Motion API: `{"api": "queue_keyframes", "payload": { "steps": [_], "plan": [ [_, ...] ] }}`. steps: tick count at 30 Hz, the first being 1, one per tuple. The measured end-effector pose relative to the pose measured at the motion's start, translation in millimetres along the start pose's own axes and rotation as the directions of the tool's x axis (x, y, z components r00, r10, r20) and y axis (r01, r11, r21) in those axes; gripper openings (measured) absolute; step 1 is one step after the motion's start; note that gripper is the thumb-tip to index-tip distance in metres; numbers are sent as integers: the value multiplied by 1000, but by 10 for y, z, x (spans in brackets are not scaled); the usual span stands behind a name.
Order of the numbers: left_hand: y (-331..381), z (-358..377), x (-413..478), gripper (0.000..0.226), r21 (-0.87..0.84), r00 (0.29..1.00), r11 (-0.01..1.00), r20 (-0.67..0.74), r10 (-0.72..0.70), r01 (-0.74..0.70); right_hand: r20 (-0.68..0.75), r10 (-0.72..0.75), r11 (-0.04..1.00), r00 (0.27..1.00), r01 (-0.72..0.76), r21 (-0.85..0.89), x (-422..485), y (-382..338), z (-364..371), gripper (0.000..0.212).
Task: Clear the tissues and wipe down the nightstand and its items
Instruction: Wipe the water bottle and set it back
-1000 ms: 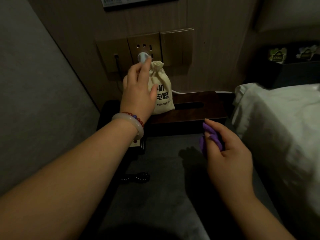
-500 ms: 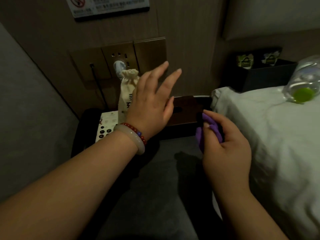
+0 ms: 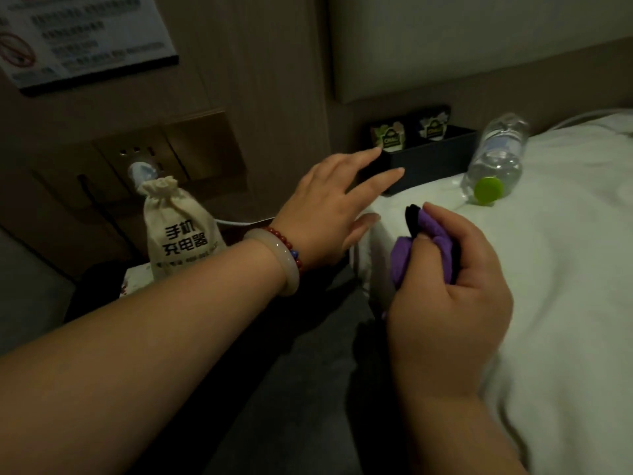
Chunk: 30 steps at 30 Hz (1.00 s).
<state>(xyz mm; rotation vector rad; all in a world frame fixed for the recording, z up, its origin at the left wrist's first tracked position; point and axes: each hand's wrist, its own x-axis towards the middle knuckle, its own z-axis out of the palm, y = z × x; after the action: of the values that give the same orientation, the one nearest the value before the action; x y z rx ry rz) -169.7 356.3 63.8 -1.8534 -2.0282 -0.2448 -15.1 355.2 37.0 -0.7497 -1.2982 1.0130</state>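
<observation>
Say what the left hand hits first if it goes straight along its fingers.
Probably the black box of sachets beside the bed: the open left hand aims its fingers at the box's left end, nothing between. Depth is unclear; it might pass above.

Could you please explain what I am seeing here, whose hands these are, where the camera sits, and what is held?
There is no machine: a person wears a camera on the head, looking down at their own two hands. The left hand, with bracelets at the wrist, is open and holds nothing. The right hand grips a bunched purple cloth. A printed cloth bag stands by the wall sockets. A water bottle with a green cap lies on the white bed, near a black box.
</observation>
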Motion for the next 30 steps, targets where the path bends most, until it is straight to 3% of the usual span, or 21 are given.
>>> {"api": "queue_keyframes", "payload": {
  "steps": [8, 13, 18, 20, 26, 30],
  "plan": [
    [135, 19, 749, 62, -19, 991, 999, 127, 32, -30, -115, -13, 1000, 993, 16, 25, 155, 1, -91, 28],
    [245, 154, 1174, 71, 142, 952, 956, 210, 224, -256, -168, -32, 999, 985, 38, 32, 215, -5, -131, 29],
    [348, 448, 1503, 74, 267, 836, 798, 277, 474, -541, -160, -48, 997, 986, 57, 52, 263, 23, -141, 28],
    [395, 532, 1586, 70, 232, 792, 772, 347, 503, -592, -161, -52, 997, 986, 61, 55, 276, 26, -139, 29],
    [524, 534, 1640, 56, 71, 792, 848, 404, 457, -526, -178, -47, 996, 983, 59, 63, 305, 70, -150, 29],
    [553, 469, 1539, 58, 6, 811, 881, 396, 432, -472, -175, -54, 996, 983, 65, 61, 301, 71, -139, 28]
  ]
}}
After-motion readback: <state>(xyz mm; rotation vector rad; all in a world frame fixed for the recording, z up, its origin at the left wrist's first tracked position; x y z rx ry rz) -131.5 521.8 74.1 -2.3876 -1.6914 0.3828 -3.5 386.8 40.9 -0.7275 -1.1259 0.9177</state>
